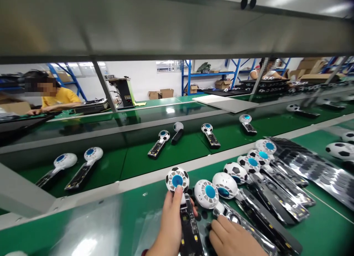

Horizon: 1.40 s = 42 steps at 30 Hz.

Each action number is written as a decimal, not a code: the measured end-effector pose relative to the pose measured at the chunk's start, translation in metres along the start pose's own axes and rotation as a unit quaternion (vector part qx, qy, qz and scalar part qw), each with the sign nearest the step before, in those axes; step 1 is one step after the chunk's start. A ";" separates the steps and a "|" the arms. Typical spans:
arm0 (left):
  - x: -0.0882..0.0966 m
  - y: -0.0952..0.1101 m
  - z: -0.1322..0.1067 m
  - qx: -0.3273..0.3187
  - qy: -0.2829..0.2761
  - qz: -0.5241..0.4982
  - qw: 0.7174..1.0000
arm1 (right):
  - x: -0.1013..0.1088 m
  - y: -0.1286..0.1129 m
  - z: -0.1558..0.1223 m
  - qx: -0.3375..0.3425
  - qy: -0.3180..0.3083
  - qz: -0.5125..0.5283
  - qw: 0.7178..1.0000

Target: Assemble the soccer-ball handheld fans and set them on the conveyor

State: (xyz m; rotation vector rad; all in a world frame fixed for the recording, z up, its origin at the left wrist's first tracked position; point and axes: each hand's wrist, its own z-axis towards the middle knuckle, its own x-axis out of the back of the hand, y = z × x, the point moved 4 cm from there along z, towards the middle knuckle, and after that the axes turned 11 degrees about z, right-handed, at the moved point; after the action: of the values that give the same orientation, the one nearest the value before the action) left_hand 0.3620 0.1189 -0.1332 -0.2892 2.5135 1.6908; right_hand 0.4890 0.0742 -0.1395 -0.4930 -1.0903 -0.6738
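Observation:
My left hand [172,217] is wrapped around a small handheld fan [177,178] with a soccer-ball head, a blue centre disc and a black, uncovered handle. The thumb presses just below the disc. My right hand [233,235] is low and to the right, its fingers curled beside a clear sheet with dark round spots [204,214]. What those fingers hold, if anything, is hidden. A plain white-headed fan [207,194] lies against the right hand. Several more fans [252,163] are lined up to the right, some with black patches on their heads.
Sheets of dark round patches [312,167] lie at the right. Beyond a pale rail, a green conveyor belt [135,164] carries several spaced fans. Overhead runs a metal shelf [166,31]. Co-workers sit across the line, one in a yellow shirt [59,97].

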 end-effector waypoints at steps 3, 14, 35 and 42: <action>0.001 0.001 -0.002 0.002 0.005 0.009 1.000 | 0.004 0.000 0.000 0.009 -0.020 0.010 1.000; 0.001 -0.002 -0.001 0.006 0.000 0.026 1.000 | 0.009 0.004 0.026 0.087 -0.125 0.066 0.986; 0.005 0.001 0.002 -0.038 0.063 0.081 0.994 | 0.033 0.004 0.064 -0.149 -0.057 0.405 0.900; 0.007 0.000 0.000 -0.034 0.026 0.098 0.994 | 0.031 0.004 0.061 -0.180 -0.059 0.411 0.892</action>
State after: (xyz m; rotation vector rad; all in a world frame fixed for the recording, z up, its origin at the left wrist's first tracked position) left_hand 0.3546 0.1185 -0.1344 -0.0941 2.6021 1.8642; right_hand 0.4624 0.1092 -0.0873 -1.2422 -0.7545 -0.0809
